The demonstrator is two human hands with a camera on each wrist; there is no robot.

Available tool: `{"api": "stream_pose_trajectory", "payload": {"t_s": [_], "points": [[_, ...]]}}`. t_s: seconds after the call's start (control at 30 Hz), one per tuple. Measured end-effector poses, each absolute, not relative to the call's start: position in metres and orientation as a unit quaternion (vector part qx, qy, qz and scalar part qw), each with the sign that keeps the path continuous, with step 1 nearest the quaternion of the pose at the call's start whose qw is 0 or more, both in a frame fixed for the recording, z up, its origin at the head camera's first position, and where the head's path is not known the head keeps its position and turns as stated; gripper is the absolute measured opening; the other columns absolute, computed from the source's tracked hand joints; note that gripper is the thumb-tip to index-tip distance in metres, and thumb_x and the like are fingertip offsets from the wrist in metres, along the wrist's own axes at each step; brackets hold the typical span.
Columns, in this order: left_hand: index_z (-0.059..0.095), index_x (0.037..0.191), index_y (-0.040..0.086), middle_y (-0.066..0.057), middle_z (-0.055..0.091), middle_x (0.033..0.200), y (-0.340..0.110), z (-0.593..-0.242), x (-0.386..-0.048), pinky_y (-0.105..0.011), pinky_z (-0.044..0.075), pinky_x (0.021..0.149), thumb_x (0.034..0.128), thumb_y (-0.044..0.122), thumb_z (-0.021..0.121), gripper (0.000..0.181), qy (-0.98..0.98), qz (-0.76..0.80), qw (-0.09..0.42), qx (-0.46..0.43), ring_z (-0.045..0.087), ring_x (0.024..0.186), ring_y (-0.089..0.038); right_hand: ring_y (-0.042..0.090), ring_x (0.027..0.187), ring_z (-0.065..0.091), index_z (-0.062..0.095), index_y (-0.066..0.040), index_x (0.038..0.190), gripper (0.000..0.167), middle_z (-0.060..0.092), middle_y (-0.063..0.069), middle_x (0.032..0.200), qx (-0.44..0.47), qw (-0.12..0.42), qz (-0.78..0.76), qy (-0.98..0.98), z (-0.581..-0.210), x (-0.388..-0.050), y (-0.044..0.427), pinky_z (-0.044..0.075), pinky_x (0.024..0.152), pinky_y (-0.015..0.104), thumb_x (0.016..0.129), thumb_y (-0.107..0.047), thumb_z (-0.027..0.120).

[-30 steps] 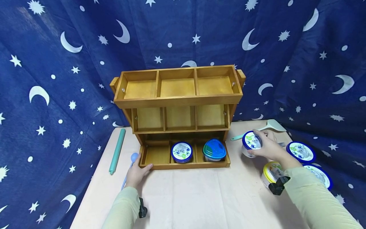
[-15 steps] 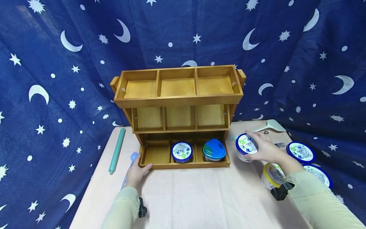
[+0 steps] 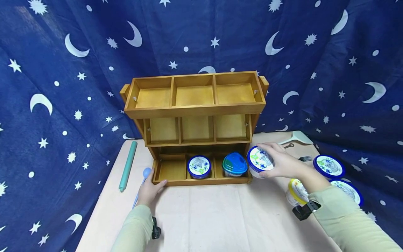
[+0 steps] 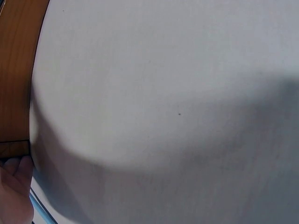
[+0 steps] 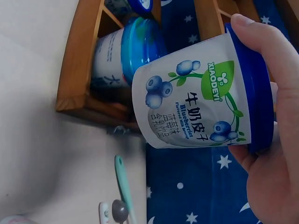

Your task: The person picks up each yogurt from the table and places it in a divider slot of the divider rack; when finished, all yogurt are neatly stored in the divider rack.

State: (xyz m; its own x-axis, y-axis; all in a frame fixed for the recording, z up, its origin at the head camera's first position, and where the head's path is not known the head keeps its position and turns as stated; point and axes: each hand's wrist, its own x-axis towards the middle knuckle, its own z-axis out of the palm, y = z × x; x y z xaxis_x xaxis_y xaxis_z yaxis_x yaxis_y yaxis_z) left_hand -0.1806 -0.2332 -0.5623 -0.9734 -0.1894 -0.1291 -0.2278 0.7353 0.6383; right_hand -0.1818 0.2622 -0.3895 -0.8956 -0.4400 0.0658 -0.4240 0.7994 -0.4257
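A blue-lidded tub (image 3: 261,159) with a blueberry label is in my right hand (image 3: 283,161), gripped round its lid just right of the wooden shelf's (image 3: 201,182) bottom tier. In the right wrist view the fingers and thumb hold the tub (image 5: 196,93) by its blue rim. My left hand (image 3: 150,189) rests at the bottom tier's front left corner, thumb along the front board. The tier's middle compartment holds another blue-lidded tub (image 3: 199,166); its right one holds a tub with a blue-green lid (image 3: 234,163). The left compartment is bare.
Left of the shelf lie a teal roll (image 3: 128,166) and a blue spoon (image 3: 146,172). At the right are a yellow-lidded tub (image 3: 297,192), two blue-lidded tubs (image 3: 329,166), a fork (image 3: 305,158) and a pale green spatula (image 3: 299,137). A patterned blue curtain hangs behind.
My right hand has carried the blue-lidded tub left, up to the shelf's right side. The left hand stays at the shelf's corner.
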Motion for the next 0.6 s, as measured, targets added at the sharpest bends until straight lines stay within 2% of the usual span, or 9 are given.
{"api": "stream_pose_trajectory", "payload": {"t_s": [0.17, 0.6], "points": [[0.016, 0.151, 0.015, -0.028, 0.037, 0.140, -0.233, -0.562, -0.180, -0.056, 0.034, 0.100, 0.0794, 0.057, 0.065, 0.097, 0.931, 0.345, 0.030, -0.113, 0.041, 0.121, -0.049, 0.035, 0.119, 0.033, 0.034, -0.014, 0.144, 0.099, 0.032, 0.019, 0.138, -0.233, 0.031, -0.231, 0.944, -0.387, -0.183, 0.253, 0.040, 0.086, 0.064, 0.065, -0.052, 0.081], [0.018, 0.151, 0.016, -0.028, 0.039, 0.140, -0.235, -0.563, -0.181, -0.056, 0.035, 0.099, 0.0786, 0.059, 0.065, 0.097, 0.935, 0.336, 0.030, -0.112, 0.043, 0.120, -0.049, 0.037, 0.122, 0.034, 0.039, -0.007, 0.142, 0.099, 0.036, 0.020, 0.137, -0.299, 0.013, -0.256, 0.919, -0.383, -0.194, 0.214, 0.038, 0.092, 0.059, 0.062, -0.046, 0.083]]}}
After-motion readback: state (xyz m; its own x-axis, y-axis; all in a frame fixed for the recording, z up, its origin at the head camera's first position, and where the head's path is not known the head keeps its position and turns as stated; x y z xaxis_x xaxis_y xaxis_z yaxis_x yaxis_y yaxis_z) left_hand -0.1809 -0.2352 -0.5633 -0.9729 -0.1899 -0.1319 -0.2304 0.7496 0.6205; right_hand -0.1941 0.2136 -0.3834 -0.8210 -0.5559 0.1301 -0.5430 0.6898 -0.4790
